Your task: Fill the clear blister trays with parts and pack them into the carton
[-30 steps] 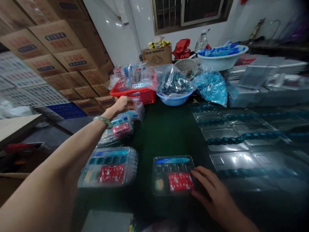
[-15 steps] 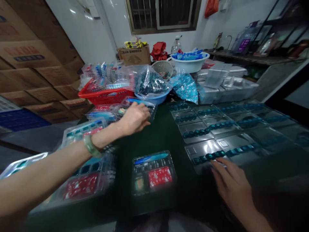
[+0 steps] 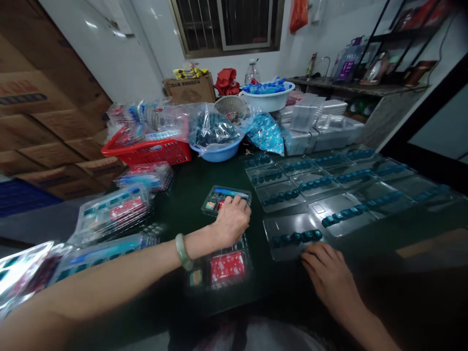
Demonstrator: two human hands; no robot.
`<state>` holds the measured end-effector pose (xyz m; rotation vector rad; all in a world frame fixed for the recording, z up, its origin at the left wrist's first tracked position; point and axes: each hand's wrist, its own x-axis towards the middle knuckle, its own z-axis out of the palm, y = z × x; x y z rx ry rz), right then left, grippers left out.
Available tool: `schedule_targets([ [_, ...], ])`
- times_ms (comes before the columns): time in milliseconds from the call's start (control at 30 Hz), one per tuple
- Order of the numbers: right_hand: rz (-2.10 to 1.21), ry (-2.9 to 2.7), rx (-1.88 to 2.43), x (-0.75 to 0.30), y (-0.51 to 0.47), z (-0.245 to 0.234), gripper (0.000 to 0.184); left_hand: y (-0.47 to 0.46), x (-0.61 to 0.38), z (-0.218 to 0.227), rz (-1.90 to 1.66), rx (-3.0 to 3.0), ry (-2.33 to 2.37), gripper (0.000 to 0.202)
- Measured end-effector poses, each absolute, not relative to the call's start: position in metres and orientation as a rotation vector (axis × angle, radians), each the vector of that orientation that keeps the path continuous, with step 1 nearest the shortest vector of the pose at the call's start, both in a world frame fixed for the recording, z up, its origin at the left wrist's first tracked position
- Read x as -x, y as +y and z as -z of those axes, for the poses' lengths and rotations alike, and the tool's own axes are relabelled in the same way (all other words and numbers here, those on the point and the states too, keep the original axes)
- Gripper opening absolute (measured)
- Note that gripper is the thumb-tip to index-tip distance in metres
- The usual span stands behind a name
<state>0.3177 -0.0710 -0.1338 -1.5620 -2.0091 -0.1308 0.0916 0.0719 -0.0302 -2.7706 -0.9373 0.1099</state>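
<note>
My left hand (image 3: 234, 222), a pale green bangle on its wrist, is closed on the near right side of a filled clear plastic tray (image 3: 209, 208). That tray contains a blue strip-shaped item and a red piece, partly hidden by the fingers. Nearer me, partly under my left hand, lies a second clear tray with a red patterned packet (image 3: 227, 267) and a small pale block (image 3: 196, 278). My right hand (image 3: 327, 273) has its fingers together at the near right edge of a clear plastic sheet or lid (image 3: 272, 229) bearing a row of dark teal pieces (image 3: 297, 237).
Several similar clear sheets with teal rows (image 3: 343, 214) cover the table's right. Stacked filled trays (image 3: 117, 209) line the left. Behind stand a red basket (image 3: 157, 150), a blue basin (image 3: 221, 152), a blue patterned bag (image 3: 266, 131) and stacked clear containers (image 3: 325, 139).
My left hand has brought a filled tray from the back left stack toward me and right. The nearest clear sheet at my right hand has come away from its neighbour. The view has shifted right.
</note>
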Motion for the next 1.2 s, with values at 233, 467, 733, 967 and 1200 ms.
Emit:
schedule_targets([
  [233,0.089,-1.944,1.462,-0.290,-0.089,0.137,0.014,0.013,-0.122,0.036,-0.048,3.090,-0.689,0.019],
  [467,0.122,-1.896,1.486,-0.317,-0.096,0.139,0.017,0.039,-0.148,0.056,0.065,3.236,-0.600,0.018],
  [733,0.051,-1.906,1.481,-0.323,-0.089,0.150,0.010,0.042,-0.160,0.065,-0.005,3.346,-0.498,0.008],
  [967,0.059,-1.869,1.483,-0.321,-0.089,0.153,0.010,0.045,-0.168,0.064,-0.022,3.345,-0.552,0.007],
  [1200,0.065,-1.874,1.500,-0.320,-0.089,0.150,0.014,0.043,-0.171,0.070,-0.050,3.282,-0.589,0.013],
])
